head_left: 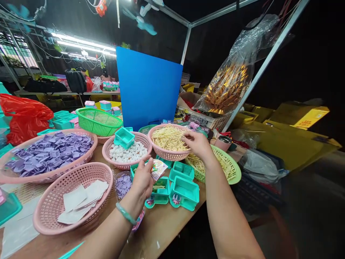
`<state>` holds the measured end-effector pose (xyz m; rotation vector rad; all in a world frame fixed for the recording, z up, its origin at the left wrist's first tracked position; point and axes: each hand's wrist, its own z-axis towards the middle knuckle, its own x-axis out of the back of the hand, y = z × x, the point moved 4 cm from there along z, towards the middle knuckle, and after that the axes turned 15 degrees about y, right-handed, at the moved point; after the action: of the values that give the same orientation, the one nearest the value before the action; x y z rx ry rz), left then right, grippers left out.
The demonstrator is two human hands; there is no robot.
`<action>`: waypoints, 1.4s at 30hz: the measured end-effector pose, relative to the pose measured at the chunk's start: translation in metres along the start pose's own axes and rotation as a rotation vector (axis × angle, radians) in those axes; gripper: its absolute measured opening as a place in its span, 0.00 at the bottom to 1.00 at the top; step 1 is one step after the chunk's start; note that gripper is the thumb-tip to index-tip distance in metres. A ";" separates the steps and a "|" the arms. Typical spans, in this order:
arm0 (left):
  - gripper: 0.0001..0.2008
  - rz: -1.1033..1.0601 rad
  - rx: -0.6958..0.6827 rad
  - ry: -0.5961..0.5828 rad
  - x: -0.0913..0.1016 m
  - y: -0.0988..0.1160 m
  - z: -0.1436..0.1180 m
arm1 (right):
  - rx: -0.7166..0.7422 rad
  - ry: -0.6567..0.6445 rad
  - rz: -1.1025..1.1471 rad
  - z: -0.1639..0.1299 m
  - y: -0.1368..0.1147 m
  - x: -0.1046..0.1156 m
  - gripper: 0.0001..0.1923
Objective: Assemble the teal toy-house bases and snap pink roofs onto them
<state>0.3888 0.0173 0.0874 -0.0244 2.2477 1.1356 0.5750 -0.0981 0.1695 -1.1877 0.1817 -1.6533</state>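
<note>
Yellow sticks (167,139) heap up in a round pink basket (170,156) at the far side of the table (175,230), and the right hand (198,144) reaches over its right edge. Its fingers are bent down at the sticks; whether they pinch any, I cannot tell. The left hand (142,178), with a green bangle (125,213) at its wrist, is nearer and to the left, pinching a printed card (158,169) between thumb and fingers. The card sits in front of the stick basket, above some teal trays (185,190); the left one of the nearest pair has a few sticks in it.

More sticks lie in a light green basket (237,172) on the right, just beside the pink one. To the left of the stick basket, a teal box (124,137) rests on white balls (121,154) in another basket. Farther left, purple pieces (54,153) fill a wide basin, and nearer, white sheets (90,196) lie in an oval pink basket. Beyond everything stands a blue panel (151,86).
</note>
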 end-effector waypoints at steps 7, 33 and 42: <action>0.14 -0.097 0.182 -0.166 -0.005 -0.013 -0.039 | 0.518 0.217 0.431 -0.159 -0.023 0.006 0.20; 0.05 0.241 0.326 -0.160 -0.034 -0.112 -0.082 | -0.183 -0.167 -0.151 -0.026 0.159 0.015 0.11; 0.15 0.068 0.165 -0.160 -0.037 -0.085 -0.055 | -0.267 0.142 0.145 -0.062 0.135 0.052 0.21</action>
<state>0.4149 -0.0861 0.0695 0.2043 2.2051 0.9480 0.6170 -0.2251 0.0860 -1.2221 0.5800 -1.6204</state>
